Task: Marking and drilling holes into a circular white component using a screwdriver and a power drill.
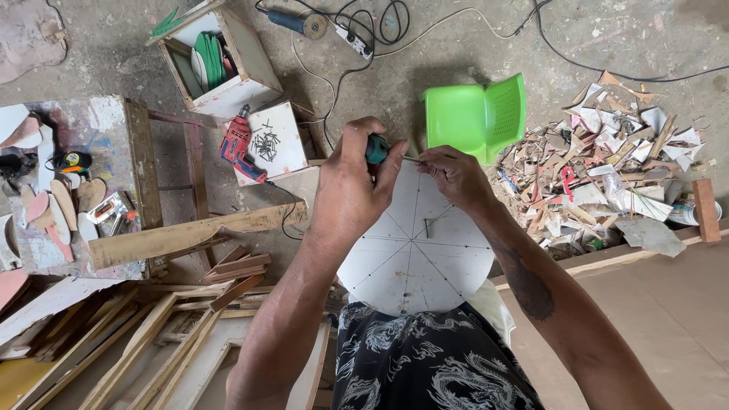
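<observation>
The left hand (351,176) grips a teal-handled screwdriver (377,149) closed-fisted while the right hand (456,175) pinches its thin shaft at the far rim of the round white pencil-lined board (414,243) on the person's lap, so keeping that tip steadied and square looks key.

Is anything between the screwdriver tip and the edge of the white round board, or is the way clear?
Nothing visible blocks it. The left hand holds the screwdriver, its shaft pointing at the right hand, whose fingers pinch something small at the white round board's far edge.
</observation>
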